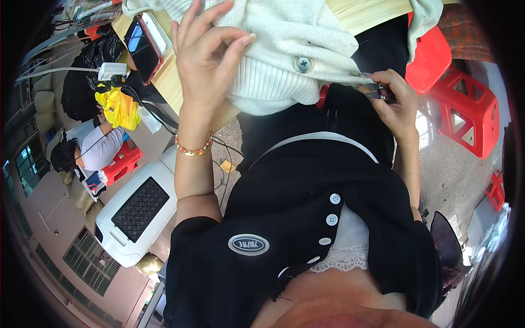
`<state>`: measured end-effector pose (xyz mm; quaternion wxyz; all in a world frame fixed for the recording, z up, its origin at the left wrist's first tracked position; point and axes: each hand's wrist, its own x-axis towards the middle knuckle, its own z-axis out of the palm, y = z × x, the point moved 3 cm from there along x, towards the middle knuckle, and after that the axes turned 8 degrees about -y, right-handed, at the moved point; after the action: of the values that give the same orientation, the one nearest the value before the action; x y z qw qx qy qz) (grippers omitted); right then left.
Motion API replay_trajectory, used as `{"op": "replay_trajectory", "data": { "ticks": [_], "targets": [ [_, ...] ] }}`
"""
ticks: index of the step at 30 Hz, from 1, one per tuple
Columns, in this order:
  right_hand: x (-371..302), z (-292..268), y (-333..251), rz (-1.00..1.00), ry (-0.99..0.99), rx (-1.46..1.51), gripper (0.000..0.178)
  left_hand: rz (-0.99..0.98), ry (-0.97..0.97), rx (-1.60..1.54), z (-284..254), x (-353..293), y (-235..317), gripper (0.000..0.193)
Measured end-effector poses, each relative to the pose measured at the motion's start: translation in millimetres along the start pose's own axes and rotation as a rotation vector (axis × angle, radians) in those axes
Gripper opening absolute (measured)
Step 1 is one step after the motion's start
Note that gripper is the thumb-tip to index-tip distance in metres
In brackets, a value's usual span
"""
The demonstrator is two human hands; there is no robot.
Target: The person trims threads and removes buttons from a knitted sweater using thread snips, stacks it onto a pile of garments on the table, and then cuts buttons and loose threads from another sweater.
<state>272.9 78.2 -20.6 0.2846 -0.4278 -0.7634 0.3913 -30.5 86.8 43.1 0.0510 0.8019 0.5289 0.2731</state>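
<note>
Cream knit (273, 41): upper centre, button (303, 64) showing
Left hand (203, 63): narrow pinch; cannot tell if holding anything
Right hand (398, 104): grips metal tool (376, 91) at knit's edge

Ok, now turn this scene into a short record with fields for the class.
Left hand: raised over the knit, thumb and forefinger close; anything between them unclear
Right hand: holding snips by the knit's edge
Button: round, on the knit
Phone: on the table, left
Bag: yellow, far left
</note>
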Motion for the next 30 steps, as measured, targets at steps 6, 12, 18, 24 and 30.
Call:
{"op": "replay_trajectory", "data": {
  "ticks": [6, 12, 18, 24, 30],
  "targets": [
    [0, -1, 4, 0.024, -0.008, 0.002, 0.031, -0.148, 0.15, -0.646, -13, -11, -21, 0.005],
    [0, -8, 2, 0.004, 0.034, 0.054, 0.028, -0.011, 0.302, -0.806, -25, 0, -25, 0.005],
    [-1, -10, 3, 0.016, 0.035, 0.036, 0.028, -0.05, -0.029, -0.061, -20, 15, 5, 0.019],
    [-1, -9, 4, 0.008, 0.039, 0.019, 0.028, -0.005, -0.104, 0.256, -4, 15, 6, 0.019],
    [-2, -9, 6, 0.031, 0.05, 0.051, 0.025, -0.039, 0.048, -0.063, -8, 17, 6, 0.007]
  ]
}}
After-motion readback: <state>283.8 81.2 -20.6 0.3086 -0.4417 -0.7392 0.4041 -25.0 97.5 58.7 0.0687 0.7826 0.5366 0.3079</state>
